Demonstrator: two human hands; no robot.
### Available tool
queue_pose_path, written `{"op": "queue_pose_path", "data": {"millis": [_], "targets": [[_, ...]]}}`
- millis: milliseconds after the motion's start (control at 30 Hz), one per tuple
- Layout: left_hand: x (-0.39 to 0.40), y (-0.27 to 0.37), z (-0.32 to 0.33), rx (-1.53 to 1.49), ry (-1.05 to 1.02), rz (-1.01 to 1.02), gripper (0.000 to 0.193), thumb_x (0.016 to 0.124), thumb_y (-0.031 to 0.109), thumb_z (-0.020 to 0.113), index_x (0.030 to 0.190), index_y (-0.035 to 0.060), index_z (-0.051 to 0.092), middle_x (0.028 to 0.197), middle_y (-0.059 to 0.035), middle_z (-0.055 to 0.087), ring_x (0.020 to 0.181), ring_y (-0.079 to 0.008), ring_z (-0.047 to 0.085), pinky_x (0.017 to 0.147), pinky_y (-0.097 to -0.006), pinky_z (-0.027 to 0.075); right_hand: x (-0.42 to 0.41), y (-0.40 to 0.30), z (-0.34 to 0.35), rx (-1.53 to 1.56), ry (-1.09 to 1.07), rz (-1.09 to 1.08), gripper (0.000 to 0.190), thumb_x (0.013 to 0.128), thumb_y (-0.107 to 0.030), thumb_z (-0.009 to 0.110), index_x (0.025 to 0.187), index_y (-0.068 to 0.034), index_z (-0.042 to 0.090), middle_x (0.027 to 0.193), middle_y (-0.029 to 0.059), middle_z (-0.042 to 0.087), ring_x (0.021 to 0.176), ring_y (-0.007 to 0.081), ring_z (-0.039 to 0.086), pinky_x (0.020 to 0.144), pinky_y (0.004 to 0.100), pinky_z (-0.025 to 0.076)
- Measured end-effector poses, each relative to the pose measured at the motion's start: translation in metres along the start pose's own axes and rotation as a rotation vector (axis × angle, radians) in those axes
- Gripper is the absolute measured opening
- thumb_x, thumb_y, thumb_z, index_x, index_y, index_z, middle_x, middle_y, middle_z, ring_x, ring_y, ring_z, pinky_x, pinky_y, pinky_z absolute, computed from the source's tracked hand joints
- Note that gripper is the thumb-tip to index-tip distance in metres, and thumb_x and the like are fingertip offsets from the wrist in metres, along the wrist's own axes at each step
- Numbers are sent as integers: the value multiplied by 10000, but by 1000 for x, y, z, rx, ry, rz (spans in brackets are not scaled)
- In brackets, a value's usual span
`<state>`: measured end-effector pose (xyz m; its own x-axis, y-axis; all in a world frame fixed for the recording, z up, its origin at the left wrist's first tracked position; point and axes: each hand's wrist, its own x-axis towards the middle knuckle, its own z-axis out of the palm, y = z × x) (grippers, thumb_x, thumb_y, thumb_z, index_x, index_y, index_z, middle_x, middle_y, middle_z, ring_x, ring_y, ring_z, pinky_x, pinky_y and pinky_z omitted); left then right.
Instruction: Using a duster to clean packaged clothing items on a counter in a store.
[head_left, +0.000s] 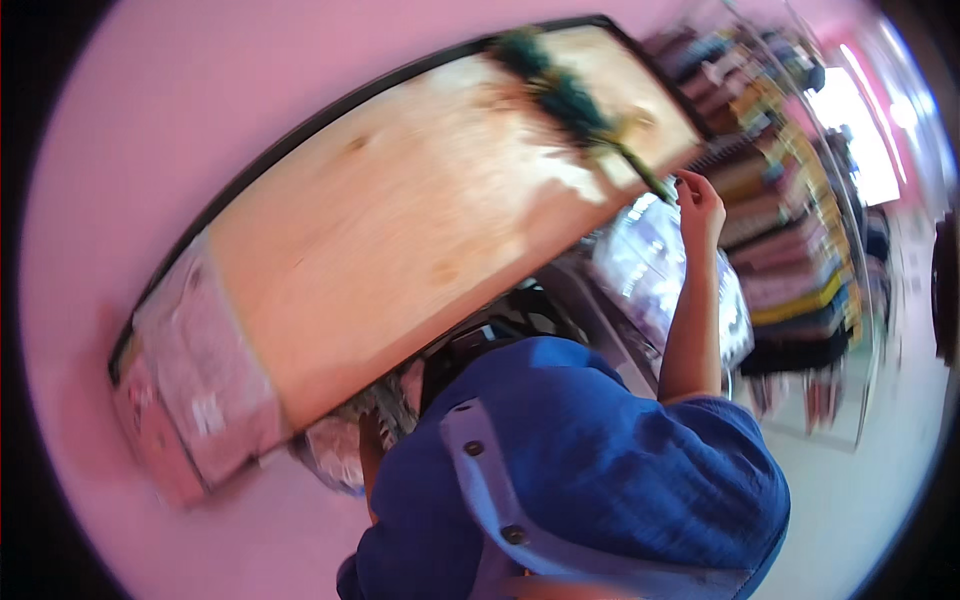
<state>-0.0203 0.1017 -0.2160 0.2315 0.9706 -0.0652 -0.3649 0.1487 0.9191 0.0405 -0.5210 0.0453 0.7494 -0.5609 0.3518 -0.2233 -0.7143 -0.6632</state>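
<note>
My right hand (699, 201), at the near right edge of a wooden tabletop (360, 247), closes on the handle end of a long dark green brush or duster (566, 101). Motion blurs its head, so the exact kind is unclear. The head lies over the right part of the tabletop, angled away from me. Low at the table's near left edge is my left hand (369, 427), by plastic-wrapped goods (394, 401). Its fingers are mostly hidden and blurred, so I cannot tell whether they hold anything.
A pale pink packet or cloth (206, 375) covers the tabletop's left end. Shiny clear plastic bags (645, 270) bulge beside the table under my right forearm. At right, a rack (862, 300) holds stacks of folded fabric (787, 277). A pink wall (225, 82) borders the table's far side.
</note>
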Motion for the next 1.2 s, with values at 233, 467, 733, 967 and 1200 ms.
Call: {"op": "queue_pose_path", "data": {"millis": [233, 467, 733, 967, 1200], "targets": [[-17, 40, 109, 33, -243, 102, 317, 877, 175, 498, 1148, 15, 539, 1044, -107, 605, 922, -236, 580, 792, -337, 488, -55, 164, -124, -857, -8, 458, 377, 813, -374, 604, 805, -6, 685, 749, 178, 656, 755, 314, 654, 732, 428, 496], [13, 135, 143, 54, -228, 393, 330, 873, 197, 504, 1139, 8, 554, 1046, -115, 609, 930, -242, 582, 807, -351, 482, -90, 183, -107, -667, -156, 708, 532, 753, -487, 661, 636, 32, 654, 605, 170, 631, 598, 279, 640, 646, 376, 493], [46, 235, 142, 92, -131, 744, 349, 868, 222, 511, 1129, 0, 572, 1047, -124, 614, 940, -248, 583, 825, -366, 476, -90, 191, -93, -166, -44, 741, 466, 686, -382, 731, 835, 51, 647, 736, 180, 656, 700, 290, 643, 661, 357, 483], [28, 271, 139, 131, -163, 914, 343, 851, 203, 523, 1107, -18, 583, 1040, -134, 618, 944, -260, 586, 822, -371, 474, -92, 165, -92, 457, 102, 634, 372, 755, -103, 677, 1078, 29, 550, 945, 112, 634, 813, 194, 610, 718, 299, 483], [-90, 204, 222, -38, -740, 416, 265, 883, 117, 546, 1088, -52, 557, 1160, -140, 568, 1087, -196, 536, 885, -293, 438, -73, 101, -161, 680, 263, 398, 349, 773, 12, 614, 1112, -20, 538, 981, 62, 614, 861, 147, 585, 764, 269, 474]]}}
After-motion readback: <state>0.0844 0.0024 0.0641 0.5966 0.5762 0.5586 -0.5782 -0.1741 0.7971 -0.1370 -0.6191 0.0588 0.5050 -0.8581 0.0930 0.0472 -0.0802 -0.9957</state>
